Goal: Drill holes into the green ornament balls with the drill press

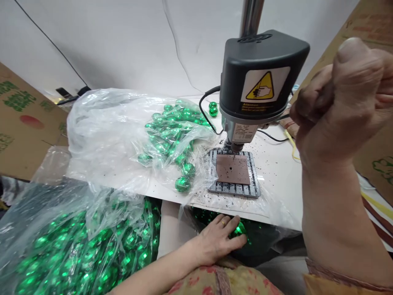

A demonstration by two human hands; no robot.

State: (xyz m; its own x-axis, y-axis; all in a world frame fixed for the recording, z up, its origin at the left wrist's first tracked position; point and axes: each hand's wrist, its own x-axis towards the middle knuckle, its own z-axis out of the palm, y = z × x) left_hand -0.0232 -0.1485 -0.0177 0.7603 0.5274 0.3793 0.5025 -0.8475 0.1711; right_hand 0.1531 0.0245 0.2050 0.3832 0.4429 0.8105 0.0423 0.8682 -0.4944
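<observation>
There's the green ball point(239, 228), between thumb and forefinger of your left hand point(218, 237) — whether gripped, can't tell — just this side of the white table's point(278, 168) front edge. Your right hand point(345, 98) curls beside the drill press point(264, 53), contents hidden; tabletop extends right of the base plate point(255, 182).

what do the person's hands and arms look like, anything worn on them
The ungloved left hand wears a gold-coloured metal ring; its visible forearm is bare. The ungloved right hand has a mustard-yellow cloth sleeve with mauve-brown trim near the elbow.
</observation>
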